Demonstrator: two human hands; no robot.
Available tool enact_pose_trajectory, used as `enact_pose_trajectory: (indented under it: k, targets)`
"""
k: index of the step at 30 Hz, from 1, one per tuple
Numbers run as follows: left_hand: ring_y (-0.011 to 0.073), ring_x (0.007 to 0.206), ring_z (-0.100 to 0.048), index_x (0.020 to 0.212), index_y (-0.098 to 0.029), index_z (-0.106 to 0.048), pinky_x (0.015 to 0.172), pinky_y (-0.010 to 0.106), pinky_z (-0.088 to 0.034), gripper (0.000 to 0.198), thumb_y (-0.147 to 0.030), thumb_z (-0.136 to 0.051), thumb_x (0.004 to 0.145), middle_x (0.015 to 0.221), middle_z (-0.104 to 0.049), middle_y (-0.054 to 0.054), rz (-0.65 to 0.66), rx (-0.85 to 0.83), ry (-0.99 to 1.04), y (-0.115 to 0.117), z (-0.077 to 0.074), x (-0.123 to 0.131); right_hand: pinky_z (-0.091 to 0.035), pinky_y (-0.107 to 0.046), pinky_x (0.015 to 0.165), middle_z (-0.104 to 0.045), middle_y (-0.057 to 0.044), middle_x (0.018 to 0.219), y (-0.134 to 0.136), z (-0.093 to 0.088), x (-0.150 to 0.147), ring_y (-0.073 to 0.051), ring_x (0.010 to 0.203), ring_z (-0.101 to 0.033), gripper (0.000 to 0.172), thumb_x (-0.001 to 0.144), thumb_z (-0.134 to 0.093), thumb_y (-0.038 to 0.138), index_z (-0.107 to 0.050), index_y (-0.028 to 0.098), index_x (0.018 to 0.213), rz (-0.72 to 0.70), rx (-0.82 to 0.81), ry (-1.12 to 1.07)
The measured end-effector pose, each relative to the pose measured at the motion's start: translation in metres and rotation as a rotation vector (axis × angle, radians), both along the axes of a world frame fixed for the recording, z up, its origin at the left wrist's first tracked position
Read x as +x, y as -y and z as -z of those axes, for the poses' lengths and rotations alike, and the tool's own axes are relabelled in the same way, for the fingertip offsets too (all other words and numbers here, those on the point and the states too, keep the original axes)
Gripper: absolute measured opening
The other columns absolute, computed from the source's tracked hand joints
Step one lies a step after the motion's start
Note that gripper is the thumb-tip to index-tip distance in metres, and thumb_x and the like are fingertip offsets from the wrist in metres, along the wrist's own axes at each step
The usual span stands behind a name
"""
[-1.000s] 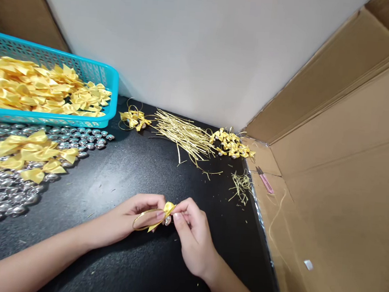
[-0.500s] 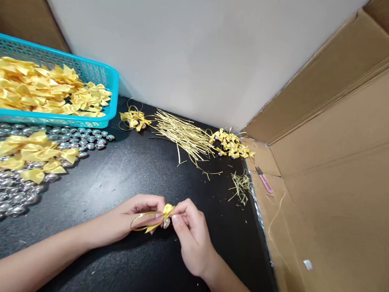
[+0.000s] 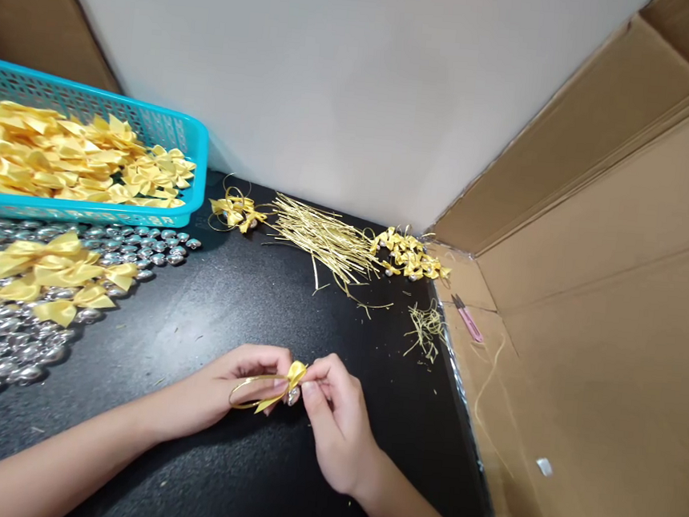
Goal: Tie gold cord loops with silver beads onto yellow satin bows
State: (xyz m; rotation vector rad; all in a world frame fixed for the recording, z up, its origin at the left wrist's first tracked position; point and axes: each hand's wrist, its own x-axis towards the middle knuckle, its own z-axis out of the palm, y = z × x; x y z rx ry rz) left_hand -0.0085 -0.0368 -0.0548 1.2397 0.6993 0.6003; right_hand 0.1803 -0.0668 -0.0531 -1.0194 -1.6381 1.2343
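My left hand point(image 3: 253, 375) is closed in a pinch on a yellow satin ribbon bow point(image 3: 296, 372) above the front of the table. A thin gold cord loop point(image 3: 238, 394) curves out from the bow to the left, across my fingers. Just under the knot hangs a shiny silver bead point(image 3: 293, 397). From the other side, my right hand point(image 3: 336, 419) pinches the bow's right edge between thumb and forefinger. Whether a cord end lies between those fingertips is too small to tell.
A turquoise basket point(image 3: 200, 169) of yellow bows stands at the left. Silver beads point(image 3: 11, 350) with loose bows point(image 3: 63, 266) lie before it. Gold cords point(image 3: 322, 236), finished bow pieces point(image 3: 411, 254), cord scraps point(image 3: 427, 330) and pink thread snips point(image 3: 467, 317) lie farther back. Cardboard point(image 3: 615, 258) walls the right.
Both hands keep their pinch on the bow. Only a very slight shift of the whole view shows.
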Motion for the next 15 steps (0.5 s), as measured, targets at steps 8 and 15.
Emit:
enact_pose_trajectory:
  k: [8,15]
  targets:
    - [0.0108,0.06,-0.039,0.077,-0.017,-0.061,0.054,0.022,-0.029,0.032,-0.046,-0.061,0.09,0.067,-0.052,-0.004,0.026,-0.017,0.04,0.0003,0.0014,0.0007,-0.042,-0.029,0.065,-0.057,0.0,0.071,0.0,-0.0019,0.0017,-0.016,0.065,-0.05,0.015,0.092,-0.04,0.01,-0.049,0.022,0.089,0.071,0.449,0.226]
    - [0.0112,0.06,-0.04,0.073,-0.017,-0.059,0.054,0.022,-0.031,0.034,-0.047,-0.063,0.089,0.068,-0.053,-0.003,-0.017,-0.009,0.023,0.0044,-0.0043,0.0017,-0.041,-0.031,0.066,-0.057,0.0,0.072,0.0008,0.0,0.0008,-0.017,0.067,-0.05,0.014,0.092,-0.039,0.011,-0.046,0.023,0.089,0.071,0.421,0.238]
